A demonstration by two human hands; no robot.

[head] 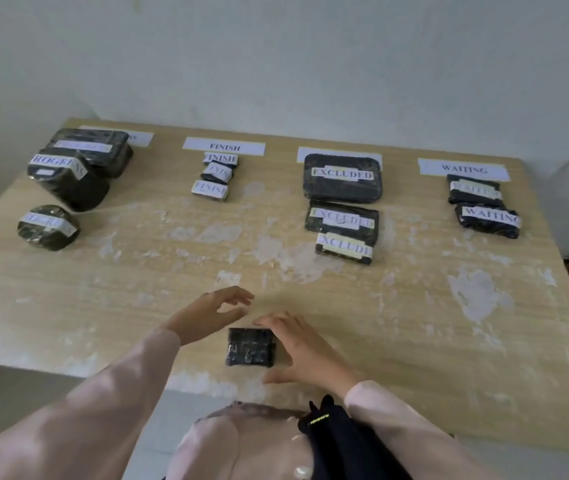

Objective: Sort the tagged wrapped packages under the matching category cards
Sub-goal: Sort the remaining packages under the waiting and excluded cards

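1. Black glossy wrap on the small package [250, 347], lower centre.
2. White cards [223, 146] with dark lettering, upper frame.
3. Pale wood-grain table [414, 306], blotched white.
4. Pink sleeves [109, 393], bottom.

Four category cards run along the far edge of the table [414, 306]: a part-hidden one [137, 137], FINISH [224, 146], another mostly covered [302, 154], and WAITING [463, 169]. Packages next: three in the left group [68, 181], three small FINISH ones [215, 176], three EXCLUDED [342, 209], two WAITING [482, 206]. That makes eleven sorted, and one more wrapped package [250, 347] sits alone near the front edge, no tag showing, so twelve in all. Two hands over it, left hand [212, 311] and right hand [296, 344]
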